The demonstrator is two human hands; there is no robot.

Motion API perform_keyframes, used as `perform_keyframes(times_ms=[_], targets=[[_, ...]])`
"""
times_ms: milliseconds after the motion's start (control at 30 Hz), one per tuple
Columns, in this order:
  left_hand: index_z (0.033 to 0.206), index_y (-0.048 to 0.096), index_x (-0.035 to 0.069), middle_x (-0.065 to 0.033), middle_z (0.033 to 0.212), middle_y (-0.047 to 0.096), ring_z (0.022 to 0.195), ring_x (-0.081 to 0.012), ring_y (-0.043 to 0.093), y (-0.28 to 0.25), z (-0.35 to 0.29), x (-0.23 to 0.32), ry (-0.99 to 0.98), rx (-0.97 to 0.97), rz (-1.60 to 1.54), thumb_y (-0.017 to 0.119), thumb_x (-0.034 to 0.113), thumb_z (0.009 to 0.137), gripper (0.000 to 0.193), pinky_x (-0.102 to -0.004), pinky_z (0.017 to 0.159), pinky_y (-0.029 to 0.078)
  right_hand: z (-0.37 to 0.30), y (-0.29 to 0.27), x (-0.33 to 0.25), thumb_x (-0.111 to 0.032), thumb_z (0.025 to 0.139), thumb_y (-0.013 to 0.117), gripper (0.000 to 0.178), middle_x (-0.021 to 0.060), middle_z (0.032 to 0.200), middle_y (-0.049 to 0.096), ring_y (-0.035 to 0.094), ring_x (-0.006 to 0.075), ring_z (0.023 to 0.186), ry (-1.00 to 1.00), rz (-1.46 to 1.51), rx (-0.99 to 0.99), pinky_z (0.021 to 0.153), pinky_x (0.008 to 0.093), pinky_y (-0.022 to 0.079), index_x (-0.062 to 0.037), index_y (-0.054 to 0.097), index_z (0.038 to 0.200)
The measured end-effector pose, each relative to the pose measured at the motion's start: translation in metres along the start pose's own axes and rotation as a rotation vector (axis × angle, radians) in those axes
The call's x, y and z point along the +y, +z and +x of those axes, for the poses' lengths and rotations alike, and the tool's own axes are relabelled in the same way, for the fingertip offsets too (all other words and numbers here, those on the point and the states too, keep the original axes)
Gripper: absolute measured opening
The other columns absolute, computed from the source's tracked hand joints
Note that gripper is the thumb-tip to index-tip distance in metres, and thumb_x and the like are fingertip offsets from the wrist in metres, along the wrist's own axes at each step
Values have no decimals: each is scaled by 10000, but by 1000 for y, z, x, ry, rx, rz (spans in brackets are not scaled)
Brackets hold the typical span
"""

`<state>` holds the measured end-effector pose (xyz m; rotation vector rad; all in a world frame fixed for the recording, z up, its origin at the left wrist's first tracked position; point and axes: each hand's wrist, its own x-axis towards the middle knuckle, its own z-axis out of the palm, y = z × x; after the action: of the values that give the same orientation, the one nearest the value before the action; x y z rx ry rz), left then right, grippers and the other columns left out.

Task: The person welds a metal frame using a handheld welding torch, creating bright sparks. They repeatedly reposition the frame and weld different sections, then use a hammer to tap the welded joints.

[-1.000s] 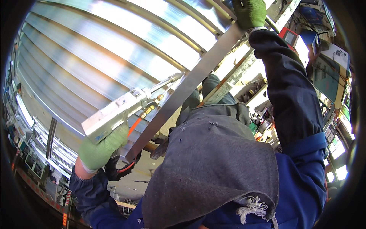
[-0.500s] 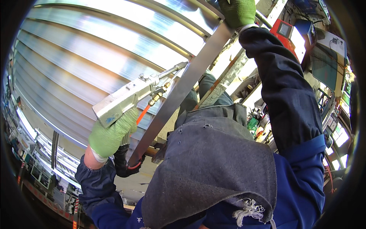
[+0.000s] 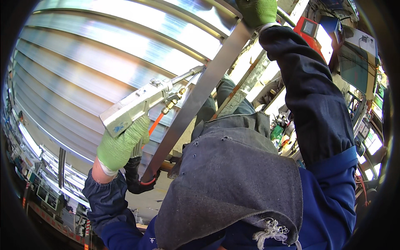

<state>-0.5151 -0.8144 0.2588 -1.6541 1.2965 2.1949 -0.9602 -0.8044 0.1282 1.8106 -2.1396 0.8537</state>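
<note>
The left hand point(image 3: 125, 139) and right hand point(image 3: 259, 13) wear green gloves point(image 3: 114, 152) with whitish cuffs point(image 3: 107, 171). Dark sleeve covers point(image 3: 314, 83), gathered at the left wrist, overlie blue sleeves point(image 3: 329, 200). A worn grey apron point(image 3: 237, 179) shows small holes and pale frayed threads point(image 3: 273, 233).

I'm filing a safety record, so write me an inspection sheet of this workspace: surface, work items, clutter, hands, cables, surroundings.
Surface: ribbed metal panel, bright with glare.
Work items: metal tool, its tip at the edge of a flat metal strip; contact unclear.
Clutter: jumbled small items right of the grey apron, too small to identify.
Hands: left hand gloved, closed on the tool; right hand gloved, at the strip's upper end, partly cut off by the frame.
Cables: orange hose joined to brass fittings beside the tool.
Surroundings: red unit and green-fronted cabinet at upper right.
</note>
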Motion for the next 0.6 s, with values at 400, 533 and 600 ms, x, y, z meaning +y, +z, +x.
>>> perform_keyframes(times_ms=[400,533,600], targets=[[1133,679,46,-18,769,630,637,-145,598,-1,1,2,-20,-19,-10,717,337,1019,315,-297,546,464,0,-6,-2,-165,864,747,444,193,1186,699,667,364,1093,51,-155,-109,951,451,550,-110,676,1300],[1124,680,39,-20,784,635,646,-144,601,-1,0,2,-7,-20,-18,718,333,1019,314,-296,549,465,-1,6,13,-129,890,713,416,106,1284,679,648,306,1160,-46,-112,-80,1064,432,525,-106,677,1304],[1124,681,38,-20,787,637,648,-144,602,-1,0,2,-16,-12,-25,722,330,1016,314,-298,551,467,-2,10,14,-145,883,722,405,93,1283,687,645,301,1171,-32,-71,-55,1047,435,526,-112,687,1285]])
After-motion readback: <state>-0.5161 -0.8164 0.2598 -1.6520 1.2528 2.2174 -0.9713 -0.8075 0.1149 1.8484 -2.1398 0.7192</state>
